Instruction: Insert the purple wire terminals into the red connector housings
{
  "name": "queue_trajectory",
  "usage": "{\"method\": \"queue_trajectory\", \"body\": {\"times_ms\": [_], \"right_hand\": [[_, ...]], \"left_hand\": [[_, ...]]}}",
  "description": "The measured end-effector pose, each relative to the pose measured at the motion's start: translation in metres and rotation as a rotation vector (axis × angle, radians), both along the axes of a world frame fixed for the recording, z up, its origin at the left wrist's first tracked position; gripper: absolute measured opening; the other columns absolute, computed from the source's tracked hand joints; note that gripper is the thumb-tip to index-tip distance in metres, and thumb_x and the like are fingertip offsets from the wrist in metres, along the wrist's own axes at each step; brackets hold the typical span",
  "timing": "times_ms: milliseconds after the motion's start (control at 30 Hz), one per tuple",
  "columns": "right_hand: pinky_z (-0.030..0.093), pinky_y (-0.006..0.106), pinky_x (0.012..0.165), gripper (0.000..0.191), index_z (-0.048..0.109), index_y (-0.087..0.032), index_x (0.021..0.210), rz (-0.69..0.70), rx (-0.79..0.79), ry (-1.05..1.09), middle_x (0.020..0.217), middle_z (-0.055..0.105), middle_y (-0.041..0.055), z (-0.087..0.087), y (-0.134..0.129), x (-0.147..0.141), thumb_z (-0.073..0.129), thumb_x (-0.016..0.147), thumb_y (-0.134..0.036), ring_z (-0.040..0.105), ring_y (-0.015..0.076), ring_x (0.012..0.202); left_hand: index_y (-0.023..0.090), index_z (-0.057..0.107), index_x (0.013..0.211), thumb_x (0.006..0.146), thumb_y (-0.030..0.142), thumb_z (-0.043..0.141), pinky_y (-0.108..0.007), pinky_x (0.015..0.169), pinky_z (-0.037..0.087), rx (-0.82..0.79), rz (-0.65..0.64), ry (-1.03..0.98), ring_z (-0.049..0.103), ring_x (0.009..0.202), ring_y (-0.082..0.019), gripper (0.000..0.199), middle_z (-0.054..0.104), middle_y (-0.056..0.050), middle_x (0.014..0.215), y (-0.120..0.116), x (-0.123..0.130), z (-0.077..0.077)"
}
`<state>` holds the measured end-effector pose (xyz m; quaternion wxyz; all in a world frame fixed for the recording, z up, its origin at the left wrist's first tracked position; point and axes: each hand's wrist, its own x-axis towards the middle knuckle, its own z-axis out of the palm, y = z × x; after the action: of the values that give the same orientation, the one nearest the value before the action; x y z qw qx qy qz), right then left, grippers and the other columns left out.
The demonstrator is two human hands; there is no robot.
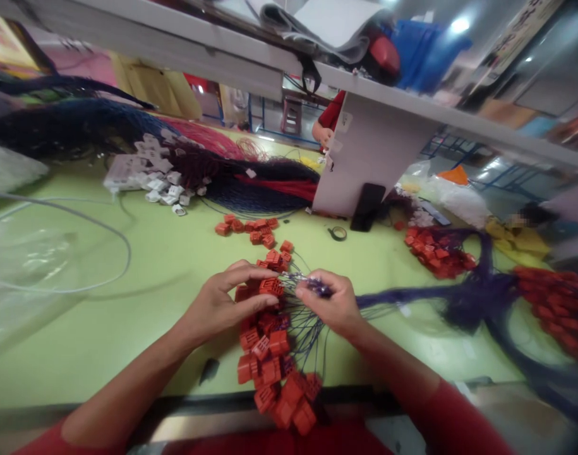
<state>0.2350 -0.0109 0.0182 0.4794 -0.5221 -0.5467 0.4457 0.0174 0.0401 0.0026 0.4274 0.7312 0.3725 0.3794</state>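
Note:
A wire harness of thin dark blue wires with orange-red plastic connectors (278, 343) lies in a heap at the table's near edge, on the light green table top (127, 354). My left hand (227, 302) rests its fingers on a red connector (271, 287) at the top of the heap. Just right of it, my right hand (329, 304) pinches a small bunch of blue wire ends (318, 288). The pinched ends are partly hidden by my fingers. More wires fan out below my right hand and run into the connectors.
Further harness bundles with red connectors (438, 253) lie to the right, and loose red connectors (246, 226) lie ahead. White connectors (158, 183) sit by dark wire bundles (75, 126). A black phone (367, 206), tape roll (337, 233) and grey post (369, 151) stand beyond. A co-worker's hand (323, 133) shows behind.

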Motion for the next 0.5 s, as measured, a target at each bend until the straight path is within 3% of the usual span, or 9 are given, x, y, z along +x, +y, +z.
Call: {"method": "queue_trajectory", "body": {"times_ms": [233, 500], "right_hand": [[0.034, 0.021, 0.047, 0.012, 0.065, -0.016, 0.069, 0.045, 0.014, -0.074, 0.057, 0.051, -0.0033, -0.0006, -0.0028, 0.0006, 0.068, 0.073, -0.027, 0.039, 0.0082, 0.05], [0.034, 0.019, 0.05, 0.007, 0.062, -0.016, 0.067, 0.12, 0.156, -0.22, 0.061, 0.052, -0.0026, -0.0029, -0.0013, 0.0052, 0.065, 0.073, -0.019, 0.041, 0.0084, 0.054]], "left_hand": [[0.025, 0.079, 0.108, 0.08, 0.042, 0.081, -0.031, 0.072, 0.05, 0.04, -0.021, 0.011, 0.062, 0.078, -0.019, 0.033, 0.071, -0.005, 0.088, -0.0015, -0.0038, -0.0033], [0.021, 0.076, 0.111, 0.088, 0.03, 0.076, -0.029, 0.069, 0.051, 0.312, -0.122, 0.063, 0.058, 0.073, -0.016, 0.025, 0.075, -0.005, 0.092, -0.0027, -0.0027, 0.0009]]}}
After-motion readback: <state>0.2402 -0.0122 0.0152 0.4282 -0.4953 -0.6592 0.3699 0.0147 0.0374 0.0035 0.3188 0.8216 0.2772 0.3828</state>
